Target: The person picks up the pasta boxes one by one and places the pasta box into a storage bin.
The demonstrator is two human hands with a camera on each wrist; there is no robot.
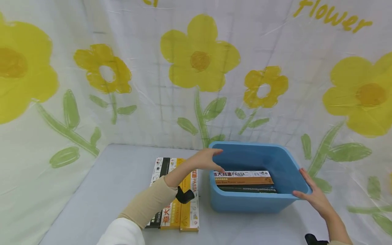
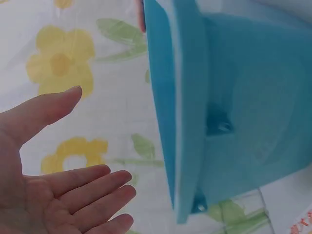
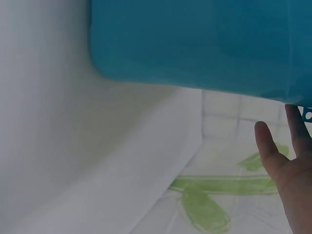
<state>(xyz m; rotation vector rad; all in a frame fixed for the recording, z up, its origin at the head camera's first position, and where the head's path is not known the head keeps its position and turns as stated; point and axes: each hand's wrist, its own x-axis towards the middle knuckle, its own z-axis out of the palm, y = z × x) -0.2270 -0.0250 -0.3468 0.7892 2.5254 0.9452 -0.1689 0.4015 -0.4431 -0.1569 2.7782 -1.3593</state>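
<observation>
A blue plastic bin (image 1: 245, 203) stands on the table, its opening facing up. Inside lie a white-and-brown pasta box (image 1: 245, 181) and a dark Blackpepper box (image 1: 260, 190) beside it. My left hand (image 1: 206, 160) hovers by the bin's left rim with thumb and fingers spread; in the left wrist view its palm holds nothing and stays apart from the blue wall (image 2: 253, 87). At the right front corner, my right hand (image 1: 316, 197) touches the rim, thumb and fingers fairly straight. In the right wrist view its fingertips (image 3: 292, 114) meet the bin's edge.
Several pasta boxes (image 1: 190, 217), black, yellow and white, lie side by side left of the bin, partly covered by my left forearm. The pale table (image 1: 107, 183) ends at a white curtain (image 1: 144, 112) printed with yellow flowers.
</observation>
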